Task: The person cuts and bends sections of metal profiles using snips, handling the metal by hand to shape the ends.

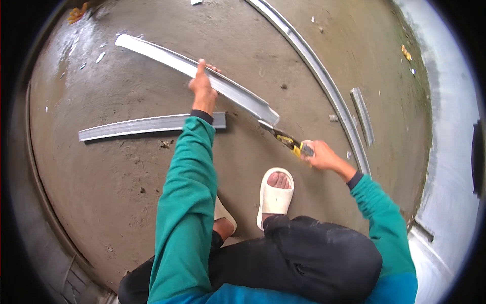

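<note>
My left hand (204, 90) is closed around the middle of a silver metal channel (169, 60), its thumb lying over the near face. The channel slants from upper left down toward the right, raised off the floor. My right hand (320, 154) grips a pair of tin snips (288, 142) with yellow and black handles. Their jaws meet the channel's right end; whether they are closed on the metal I cannot make out. Below my left hand, a second, shorter metal channel (136, 125) lies on the floor, partly behind my left wrist.
A long metal channel (319, 71) runs down the right side, with a short offcut (362, 116) beside it. Small metal scraps (100, 57) are scattered over the brown concrete floor (111, 187). My feet in white slides (277, 197) are close below the snips. A pale wall (450, 152) bounds the right.
</note>
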Tool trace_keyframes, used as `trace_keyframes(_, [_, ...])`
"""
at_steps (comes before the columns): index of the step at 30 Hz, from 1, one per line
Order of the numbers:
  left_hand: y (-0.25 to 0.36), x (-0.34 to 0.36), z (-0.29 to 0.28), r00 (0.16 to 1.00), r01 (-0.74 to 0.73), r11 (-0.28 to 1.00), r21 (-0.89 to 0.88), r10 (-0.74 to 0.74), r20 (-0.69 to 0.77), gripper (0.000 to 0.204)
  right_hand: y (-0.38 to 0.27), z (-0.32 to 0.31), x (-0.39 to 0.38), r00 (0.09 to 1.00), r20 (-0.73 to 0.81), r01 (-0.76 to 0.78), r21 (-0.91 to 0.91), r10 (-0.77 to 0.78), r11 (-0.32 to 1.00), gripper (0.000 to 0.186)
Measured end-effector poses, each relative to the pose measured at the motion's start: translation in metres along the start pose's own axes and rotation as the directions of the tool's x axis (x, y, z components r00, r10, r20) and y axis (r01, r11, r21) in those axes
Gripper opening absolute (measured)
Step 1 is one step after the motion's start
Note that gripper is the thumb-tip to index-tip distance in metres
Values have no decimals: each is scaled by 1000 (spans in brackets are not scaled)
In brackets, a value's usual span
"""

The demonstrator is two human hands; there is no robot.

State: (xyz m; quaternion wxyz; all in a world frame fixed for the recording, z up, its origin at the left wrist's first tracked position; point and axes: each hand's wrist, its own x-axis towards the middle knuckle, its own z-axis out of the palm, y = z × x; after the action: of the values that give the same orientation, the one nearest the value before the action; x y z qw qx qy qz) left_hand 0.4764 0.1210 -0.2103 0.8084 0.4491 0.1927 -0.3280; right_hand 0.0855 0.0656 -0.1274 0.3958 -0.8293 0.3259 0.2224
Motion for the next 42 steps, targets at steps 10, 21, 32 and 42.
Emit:
trace_keyframes(10, [13,-78,10,991,25,990,138,-43,125,35,-42,-91,-28,936,317,33,352,-152,935,25])
trace_keyframes(21, [-129,-278,-24,588,107,821,561,-507,630,47,28,-55,27,977,-1,209,148,-211,967,32])
trace_keyframes(32, [-58,-294,-59,748,164,799,579,-483,456,54,-105,-87,-9,941,332,-137,218,58,966,50])
trace_keyframes(42, [-141,-278,-85,881,362,821,442,-456,126,39,-76,-59,37,790,612,-519,652,20,552,52])
